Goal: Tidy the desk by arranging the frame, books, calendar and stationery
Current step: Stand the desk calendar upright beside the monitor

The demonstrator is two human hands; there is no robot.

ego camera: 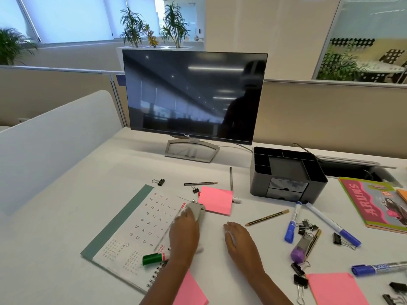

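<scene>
I see the calendar [134, 225] flat on the surface [88, 172], under my left hand [184, 234], whose fingers wrap a grey stapler [198, 211]. My right hand [239, 238] rests beside it, fingers loosely spread, holding nothing; pink sticky notes [217, 200] lie just beyond the stapler.

A dark monitor [193, 95] stands on a white desk [77, 194] and reflects long ceiling lights. Behind the monitor runs a beige partition [319, 115] with a pale top rail. To the left of the monitor a white curved divider panel [55, 139] rises from the desk. Above and behind the monitor sits a white planter [154, 47] with spiky green plants, and beyond it bright windows with drawn blinds [72, 18]. To the monitor's upper right, a glass wall [363, 40] shows more greenery.
</scene>
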